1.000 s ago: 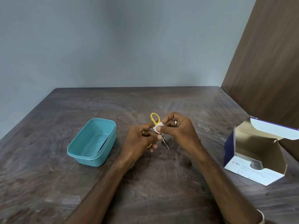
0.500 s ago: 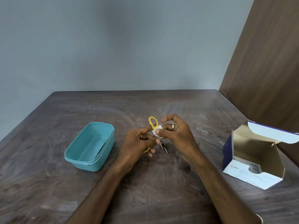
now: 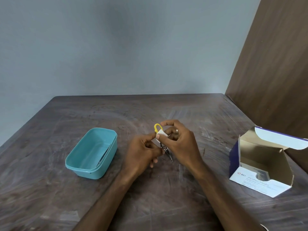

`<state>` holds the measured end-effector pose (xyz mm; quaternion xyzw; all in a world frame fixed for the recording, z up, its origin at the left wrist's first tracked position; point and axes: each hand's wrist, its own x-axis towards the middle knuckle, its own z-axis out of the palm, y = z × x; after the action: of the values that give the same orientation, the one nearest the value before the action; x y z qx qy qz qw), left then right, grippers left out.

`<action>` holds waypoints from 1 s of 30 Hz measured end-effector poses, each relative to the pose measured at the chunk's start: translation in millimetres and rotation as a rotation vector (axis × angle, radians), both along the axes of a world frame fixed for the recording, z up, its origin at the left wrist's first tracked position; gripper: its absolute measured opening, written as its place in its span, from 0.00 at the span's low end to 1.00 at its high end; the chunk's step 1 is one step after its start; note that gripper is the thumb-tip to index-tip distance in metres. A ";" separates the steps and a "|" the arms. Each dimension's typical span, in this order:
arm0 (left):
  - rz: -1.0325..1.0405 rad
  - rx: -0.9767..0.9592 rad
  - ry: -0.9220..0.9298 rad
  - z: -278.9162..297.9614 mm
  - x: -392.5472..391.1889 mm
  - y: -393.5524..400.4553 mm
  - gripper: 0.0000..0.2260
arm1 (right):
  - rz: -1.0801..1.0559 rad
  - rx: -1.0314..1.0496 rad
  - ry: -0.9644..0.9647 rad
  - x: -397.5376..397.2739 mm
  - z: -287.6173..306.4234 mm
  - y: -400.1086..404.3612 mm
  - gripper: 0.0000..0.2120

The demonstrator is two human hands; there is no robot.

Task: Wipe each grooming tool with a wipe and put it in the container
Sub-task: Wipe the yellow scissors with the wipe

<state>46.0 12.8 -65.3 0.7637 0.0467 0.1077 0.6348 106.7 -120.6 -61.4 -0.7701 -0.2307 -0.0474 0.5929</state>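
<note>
Small scissors with yellow handles (image 3: 157, 127) and thin metal blades (image 3: 168, 153) are held above the table's middle. My left hand (image 3: 141, 153) grips the scissors at the lower handle. My right hand (image 3: 179, 142) pinches a small white wipe (image 3: 161, 133) against the upper handle. The blades point down and to the right, just over the tabletop. A teal plastic container (image 3: 78, 163) sits to the left of my hands, with a thin dark metal tool (image 3: 104, 155) lying along its right inner wall.
An open cardboard box of alcohol swabs (image 3: 260, 179) stands at the right on the dark wooden table (image 3: 50, 197). A brown panel (image 3: 275, 64) rises behind the box. A grey-blue wall closes the table's far edge.
Both hands stay together on the scissors, with the wipe shifting slightly along the yellow handle. The container and box have not moved.
</note>
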 end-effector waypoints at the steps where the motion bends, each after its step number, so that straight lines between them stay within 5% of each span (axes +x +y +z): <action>1: 0.000 0.019 0.002 0.6 -0.8 -1.6 0.19 | -0.017 -0.012 -0.014 -0.2 -0.3 0.3 0.12; 25: 0.036 0.106 0.015 7.7 -7.1 -5.2 0.32 | -0.030 -0.028 0.015 -1.7 3.5 -2.0 0.10; 30: 0.039 0.056 0.024 8.9 -4.9 -1.1 0.32 | 0.055 0.026 0.070 2.5 1.4 -2.1 0.17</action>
<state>41.2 11.8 -56.4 0.7814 0.0662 0.1124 0.6102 109.2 -122.7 -59.9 -0.7570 -0.2305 -0.0072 0.6114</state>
